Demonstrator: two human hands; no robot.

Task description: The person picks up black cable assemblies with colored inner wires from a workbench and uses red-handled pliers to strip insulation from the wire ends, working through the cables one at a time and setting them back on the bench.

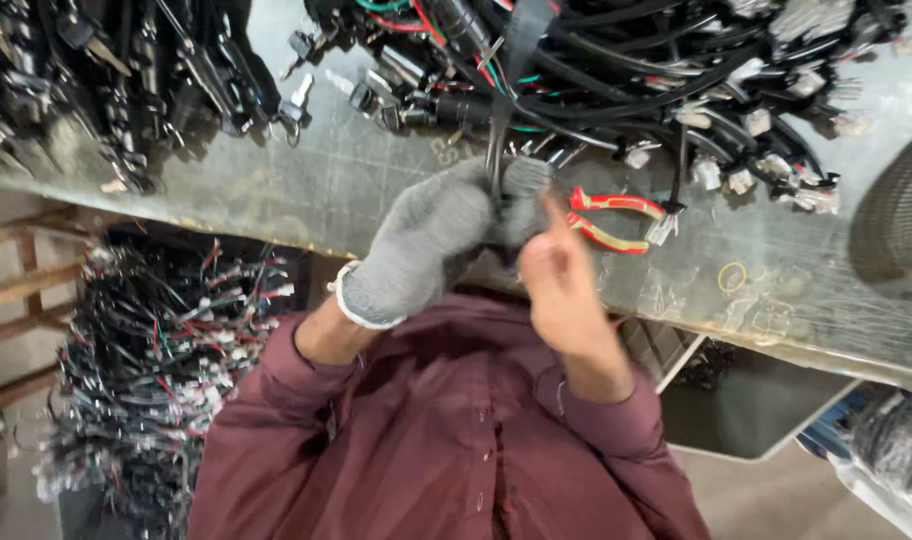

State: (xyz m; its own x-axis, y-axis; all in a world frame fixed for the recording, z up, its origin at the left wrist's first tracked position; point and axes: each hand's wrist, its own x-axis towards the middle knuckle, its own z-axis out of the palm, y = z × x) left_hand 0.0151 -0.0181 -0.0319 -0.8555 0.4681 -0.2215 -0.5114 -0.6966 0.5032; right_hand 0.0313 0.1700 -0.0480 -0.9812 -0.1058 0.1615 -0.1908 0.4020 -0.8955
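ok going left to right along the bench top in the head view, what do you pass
pile of black keyed switches → gloved left hand → bare right hand → red-handled pliers → white connector plugs → dark mesh object

the left hand (431,245) is wearing a grey knitted glove with a white cuff, and it is closing around a black cable bundle (498,150). the right hand (561,285), just beside the grip, is showing bare. beyond the grip, pliers (611,220) are showing red and yellow handles on a grey-green worktable (306,180). black wires with white connectors (756,165) are lying further out. below the grip, the sleeves (426,430) are showing maroon.
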